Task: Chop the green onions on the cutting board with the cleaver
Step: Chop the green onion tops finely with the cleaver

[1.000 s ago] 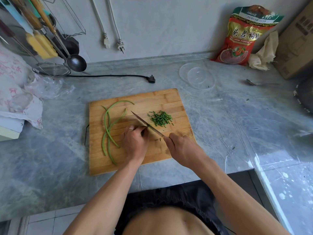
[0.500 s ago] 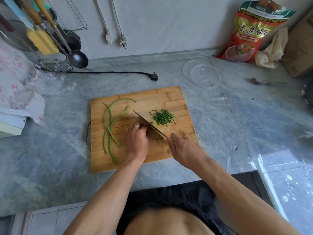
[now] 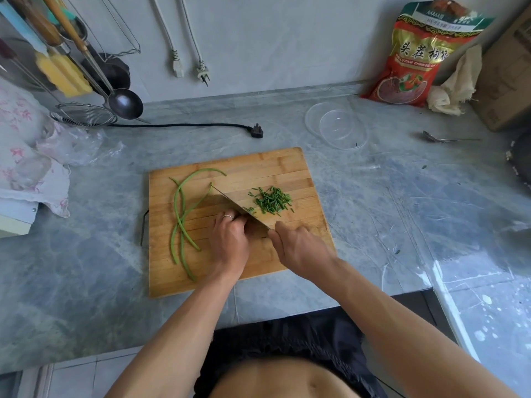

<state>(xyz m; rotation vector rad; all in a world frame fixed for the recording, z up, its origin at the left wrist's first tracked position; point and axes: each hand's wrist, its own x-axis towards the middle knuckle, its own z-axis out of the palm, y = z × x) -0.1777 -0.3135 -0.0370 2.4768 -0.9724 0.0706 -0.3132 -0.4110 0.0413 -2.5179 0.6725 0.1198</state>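
A wooden cutting board (image 3: 258, 168) lies on the grey marble counter. Long whole green onion stalks (image 3: 181, 219) curve across its left half. A small heap of chopped green onion pieces (image 3: 271, 200) sits right of centre. My right hand (image 3: 298, 248) grips the handle of the cleaver (image 3: 230, 198), whose blade runs diagonally up and left across the board. My left hand (image 3: 230, 239), with a ring on one finger, is curled against the blade's left side, pressing down on stalks that its fingers hide.
Clear plastic bowl (image 3: 336, 128) behind the board. Black plug and cord (image 3: 255, 130) lie at the back. Red snack bag (image 3: 416, 56), cloth (image 3: 454, 84) and cardboard box (image 3: 508, 79) at back right. A spoon (image 3: 442, 138) lies right. Ladle (image 3: 125, 103), strainer and floral cloth (image 3: 26, 156) at left.
Both hands keep the same grip at the same spot on the board. The view has shifted slightly; the chopped heap looks a little larger.
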